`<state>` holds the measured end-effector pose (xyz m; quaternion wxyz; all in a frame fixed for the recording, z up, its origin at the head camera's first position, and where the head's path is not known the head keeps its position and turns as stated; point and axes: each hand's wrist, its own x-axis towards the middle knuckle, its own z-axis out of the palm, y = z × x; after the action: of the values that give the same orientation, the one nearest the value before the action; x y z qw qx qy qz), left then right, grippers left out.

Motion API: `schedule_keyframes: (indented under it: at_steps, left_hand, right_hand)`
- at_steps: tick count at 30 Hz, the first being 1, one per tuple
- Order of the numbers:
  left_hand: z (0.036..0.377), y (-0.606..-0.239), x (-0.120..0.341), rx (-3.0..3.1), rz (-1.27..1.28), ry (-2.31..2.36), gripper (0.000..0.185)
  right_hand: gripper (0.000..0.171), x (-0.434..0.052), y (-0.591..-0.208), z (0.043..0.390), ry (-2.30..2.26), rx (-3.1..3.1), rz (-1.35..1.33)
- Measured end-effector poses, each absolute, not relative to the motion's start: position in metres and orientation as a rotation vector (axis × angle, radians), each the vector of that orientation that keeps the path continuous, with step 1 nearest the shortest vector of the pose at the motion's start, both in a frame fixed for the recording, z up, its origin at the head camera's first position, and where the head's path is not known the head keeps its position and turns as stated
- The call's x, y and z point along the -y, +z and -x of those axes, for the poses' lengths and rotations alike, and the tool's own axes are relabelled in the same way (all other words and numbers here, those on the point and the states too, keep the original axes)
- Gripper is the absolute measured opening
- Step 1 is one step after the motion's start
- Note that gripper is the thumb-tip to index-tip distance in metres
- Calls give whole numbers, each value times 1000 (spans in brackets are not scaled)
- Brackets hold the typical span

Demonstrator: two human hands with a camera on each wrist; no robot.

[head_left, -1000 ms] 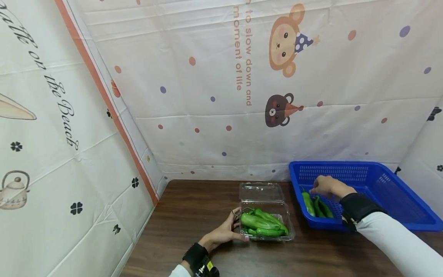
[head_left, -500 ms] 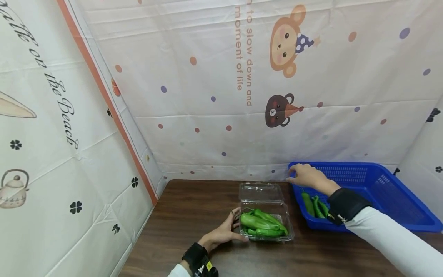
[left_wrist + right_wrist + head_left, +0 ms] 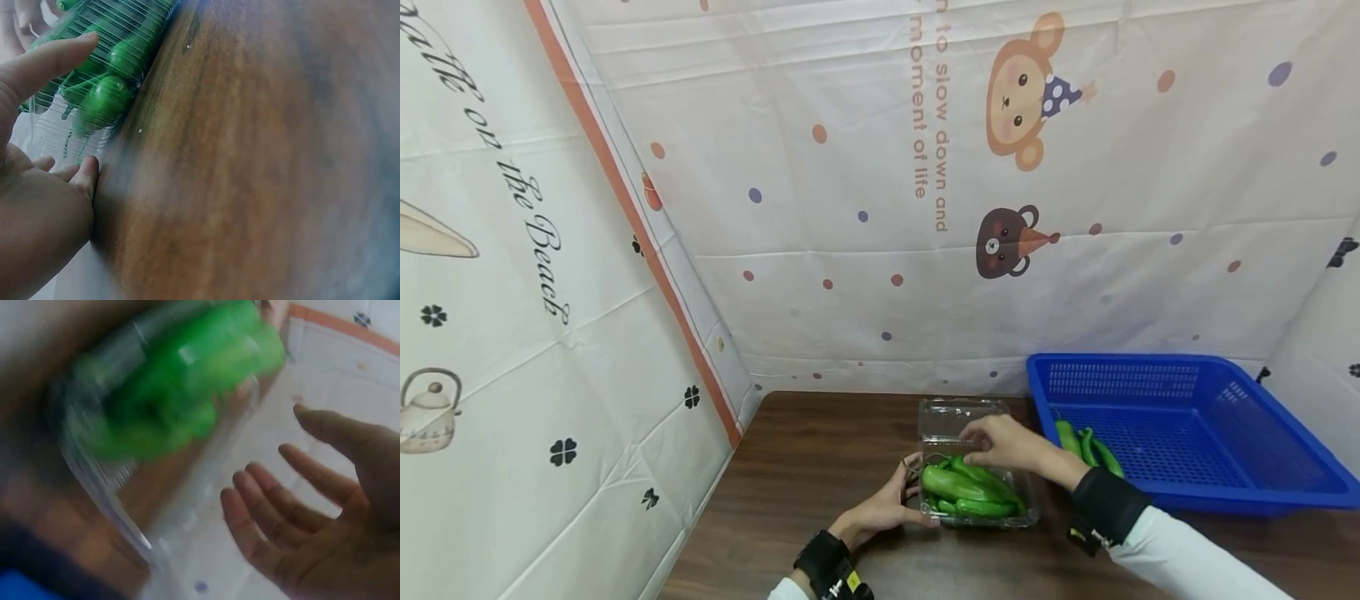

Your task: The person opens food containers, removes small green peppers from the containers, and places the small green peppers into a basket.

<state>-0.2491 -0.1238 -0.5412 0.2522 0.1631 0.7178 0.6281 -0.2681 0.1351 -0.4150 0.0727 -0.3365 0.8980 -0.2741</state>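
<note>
Moved from basket (image 3: 1187, 375), right hand (image 3: 1000, 442) hovers fingers-spread above peppers (image 3: 966, 485); left hand (image 3: 891, 504) seemingly grips box (image 3: 962, 417).

Printed in orange, running vertically down the back curtain (image 3: 970, 167) beside the monkey: "to slow down and" and "moment of life". Written in black script on the left curtain (image 3: 512, 275): "on the Beach", partly cut off.

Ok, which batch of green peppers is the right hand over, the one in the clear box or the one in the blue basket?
The peppers in the clear box: the right hand hovers open above them. The basket's peppers lie apart, untouched.
</note>
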Motion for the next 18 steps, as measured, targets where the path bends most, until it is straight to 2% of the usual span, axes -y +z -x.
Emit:
schedule_keyframes:
  at_steps: [7, 13, 18]
  left_hand:
    - [249, -538, 121, -1940, -421, 1695, 104]
    - [250, -539, 123, -1942, -414, 1684, 103]
    - [250, -540, 123, -1953, -421, 1673, 103]
  right_hand:
    - [35, -128, -444, 260, -779, -2580, 1089]
    - [44, -125, -451, 260, -745, -2554, 1082]
    - [44, -125, -452, 259, -725, -2610, 1078]
